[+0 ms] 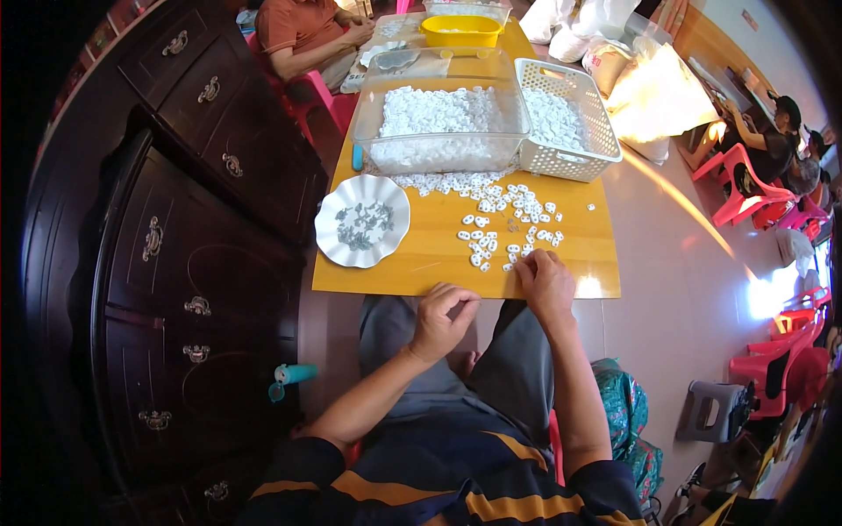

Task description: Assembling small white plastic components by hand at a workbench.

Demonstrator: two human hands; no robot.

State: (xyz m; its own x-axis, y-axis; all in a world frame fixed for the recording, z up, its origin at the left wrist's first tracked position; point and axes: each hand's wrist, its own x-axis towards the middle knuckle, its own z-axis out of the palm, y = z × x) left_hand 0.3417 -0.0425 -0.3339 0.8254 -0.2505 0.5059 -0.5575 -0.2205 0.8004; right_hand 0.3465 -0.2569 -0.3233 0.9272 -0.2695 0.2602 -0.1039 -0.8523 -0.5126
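My left hand [443,317] hovers just off the table's near edge, its thumb and fingertips pressed together; whatever they pinch is too small to make out. At the same edge, further right, my right hand [547,282] rests on the tabletop with curled fingers beside the nearest white pieces. Its fingertips are partly hidden, so I cannot make out what they hold. Small white plastic pieces with dark holes [479,246] lie loose in front of the hands. Among them are a few small grey bits [514,225]. A white scalloped plate [333,203] to the left carries a heap of small grey parts [365,226].
Behind the loose pieces stand a clear bin [438,149] and a cream perforated basket [572,156], both filled with white pieces. A yellow basin [461,31] sits further back. Across the table's far left, another person [303,35] works. Dark drawers [167,263] flank the left side.
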